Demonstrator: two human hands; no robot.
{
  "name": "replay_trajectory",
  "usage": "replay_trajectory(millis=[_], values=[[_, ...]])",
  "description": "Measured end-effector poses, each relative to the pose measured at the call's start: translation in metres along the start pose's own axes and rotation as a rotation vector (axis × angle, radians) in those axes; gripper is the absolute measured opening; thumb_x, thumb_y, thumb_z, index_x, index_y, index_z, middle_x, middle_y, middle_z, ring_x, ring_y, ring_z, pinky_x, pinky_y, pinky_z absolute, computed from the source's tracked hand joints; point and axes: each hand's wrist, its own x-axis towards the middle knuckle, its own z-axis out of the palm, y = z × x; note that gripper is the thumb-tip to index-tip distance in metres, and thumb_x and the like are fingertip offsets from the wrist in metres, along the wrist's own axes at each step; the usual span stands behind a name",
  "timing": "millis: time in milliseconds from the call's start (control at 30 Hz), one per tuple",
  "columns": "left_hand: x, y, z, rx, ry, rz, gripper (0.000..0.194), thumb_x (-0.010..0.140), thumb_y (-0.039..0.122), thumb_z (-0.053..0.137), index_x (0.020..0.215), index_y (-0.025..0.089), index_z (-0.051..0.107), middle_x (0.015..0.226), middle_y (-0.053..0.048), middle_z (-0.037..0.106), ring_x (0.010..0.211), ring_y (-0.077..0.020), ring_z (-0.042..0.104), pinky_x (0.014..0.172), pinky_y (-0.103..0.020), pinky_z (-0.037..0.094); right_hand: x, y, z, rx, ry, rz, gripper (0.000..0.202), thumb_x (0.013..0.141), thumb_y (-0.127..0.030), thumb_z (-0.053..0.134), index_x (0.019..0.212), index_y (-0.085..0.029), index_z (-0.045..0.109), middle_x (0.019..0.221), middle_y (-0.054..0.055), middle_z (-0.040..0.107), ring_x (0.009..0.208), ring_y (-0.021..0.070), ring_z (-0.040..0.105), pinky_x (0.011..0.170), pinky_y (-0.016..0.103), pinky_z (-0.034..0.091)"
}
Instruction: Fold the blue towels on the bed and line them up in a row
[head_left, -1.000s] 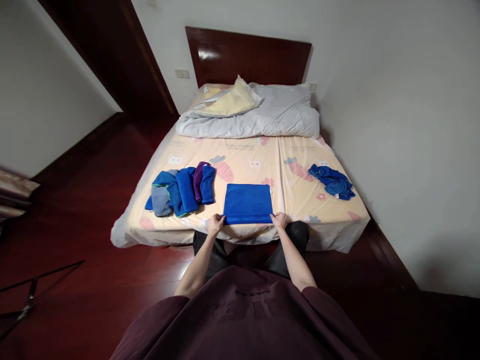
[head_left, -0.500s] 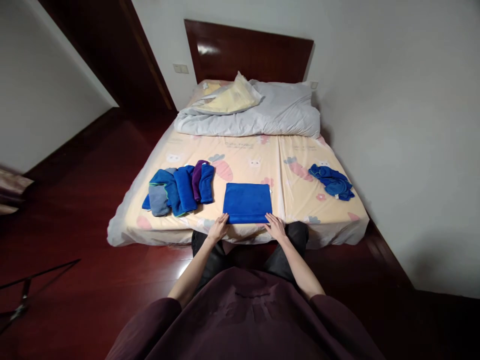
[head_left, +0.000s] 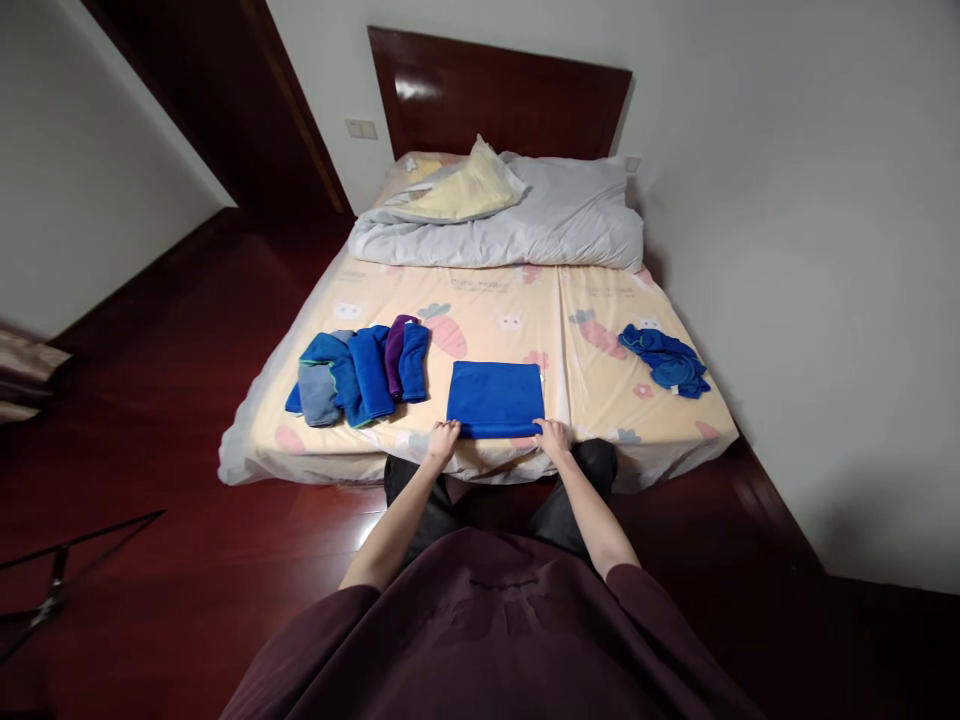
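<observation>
A blue cloth [head_left: 496, 394] lies flat on the bed's near edge, its near side turned up in a narrow fold. My left hand [head_left: 444, 440] pinches the fold's left end with curled fingers. At the right end, my right hand [head_left: 553, 438] grips the same fold. To the left lie several rolled or folded cloths: a grey and blue one [head_left: 319, 393], a blue one [head_left: 370, 372] and a purple one [head_left: 394, 358] among them. A crumpled blue cloth [head_left: 664, 361] rests on the bed's right side.
The bed [head_left: 495, 315] has a patterned sheet. A grey quilt [head_left: 577, 215] and a yellow cloth [head_left: 472, 190] lie near the headboard [head_left: 502, 95]. A black metal stand [head_left: 56, 570] is on the floor at left.
The fingers of both hands have curled from lying flat to gripping the cloth's near fold. That near edge now looks thicker and sits slightly farther from me.
</observation>
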Motion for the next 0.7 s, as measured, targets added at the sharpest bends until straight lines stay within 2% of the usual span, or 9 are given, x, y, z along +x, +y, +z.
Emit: replay_trajectory(millis=[100, 167, 267, 333, 467, 567, 633, 700], values=[[0.006, -0.005, -0.010, -0.014, -0.002, -0.058, 0.034, 0.087, 0.012, 0.054, 0.112, 0.015, 0.076, 0.105, -0.023, 0.076, 0.108, -0.0395, 0.072, 0.110, -0.053, 0.047, 0.004, 0.003, 0.000, 0.088, 0.035, 0.045, 0.046, 0.081, -0.004, 0.068, 0.117, -0.030, 0.082, 0.114, 0.007, 0.082, 0.108, 0.0258, 0.075, 0.104, 0.037, 0.056], [0.007, -0.013, -0.020, -0.042, 0.004, -0.089, 0.032, 0.084, 0.016, 0.060, 0.111, 0.018, 0.078, 0.101, -0.019, 0.078, 0.105, -0.0379, 0.073, 0.106, -0.050, 0.050, 0.005, 0.009, -0.001, 0.242, 0.049, 0.067, 0.042, 0.080, -0.007, 0.068, 0.113, -0.029, 0.083, 0.114, 0.006, 0.081, 0.108, 0.0254, 0.075, 0.103, 0.037, 0.056], [0.005, -0.024, -0.034, -0.115, 0.021, -0.106, 0.030, 0.081, 0.022, 0.066, 0.107, 0.019, 0.080, 0.100, -0.015, 0.080, 0.102, -0.0346, 0.075, 0.101, -0.043, 0.055, 0.006, 0.018, -0.002, 0.479, 0.031, 0.068, 0.031, 0.080, -0.015, 0.068, 0.105, -0.024, 0.082, 0.110, 0.006, 0.082, 0.104, 0.0237, 0.075, 0.100, 0.037, 0.058], [0.001, -0.029, -0.039, -0.179, 0.030, -0.099, 0.026, 0.082, 0.027, 0.068, 0.103, 0.019, 0.080, 0.096, -0.012, 0.081, 0.096, -0.0318, 0.076, 0.094, -0.039, 0.057, 0.006, 0.022, -0.001, 0.548, 0.027, 0.059, 0.026, 0.080, -0.023, 0.069, 0.103, -0.019, 0.081, 0.106, 0.008, 0.082, 0.099, 0.0233, 0.076, 0.094, 0.036, 0.060], [-0.006, -0.027, -0.033, -0.295, 0.090, -0.091, 0.030, 0.087, 0.038, 0.066, 0.105, 0.018, 0.078, 0.089, -0.010, 0.080, 0.086, -0.0287, 0.076, 0.082, -0.036, 0.060, 0.006, 0.023, 0.007, 0.593, 0.075, 0.066, 0.032, 0.082, -0.037, 0.068, 0.104, -0.016, 0.078, 0.101, 0.010, 0.081, 0.090, 0.0234, 0.075, 0.086, 0.035, 0.060], [-0.004, -0.020, -0.024, -0.353, 0.168, -0.097, 0.032, 0.091, 0.041, 0.060, 0.107, 0.017, 0.074, 0.098, -0.011, 0.080, 0.092, -0.0274, 0.076, 0.085, -0.036, 0.060, 0.007, 0.020, 0.014, 0.650, 0.150, 0.069, 0.036, 0.082, -0.047, 0.068, 0.102, -0.018, 0.076, 0.095, 0.009, 0.079, 0.084, 0.0231, 0.072, 0.081, 0.034, 0.060], [-0.001, -0.017, -0.019, -0.373, 0.208, -0.099, 0.031, 0.093, 0.042, 0.057, 0.105, 0.018, 0.072, 0.103, -0.011, 0.079, 0.095, -0.0260, 0.075, 0.086, -0.035, 0.059, 0.008, 0.020, 0.017, 0.673, 0.192, 0.069, 0.038, 0.083, -0.054, 0.066, 0.096, -0.019, 0.074, 0.086, 0.008, 0.077, 0.078, 0.0228, 0.069, 0.075, 0.033, 0.058], [0.001, -0.018, -0.017, -0.373, 0.230, -0.111, 0.029, 0.093, 0.042, 0.056, 0.098, 0.018, 0.071, 0.098, -0.011, 0.078, 0.092, -0.0251, 0.074, 0.083, -0.034, 0.058, 0.008, 0.021, 0.018, 0.642, 0.209, 0.076, 0.041, 0.085, -0.062, 0.061, 0.086, -0.021, 0.069, 0.076, 0.006, 0.072, 0.072, 0.0221, 0.066, 0.068, 0.031, 0.055]])
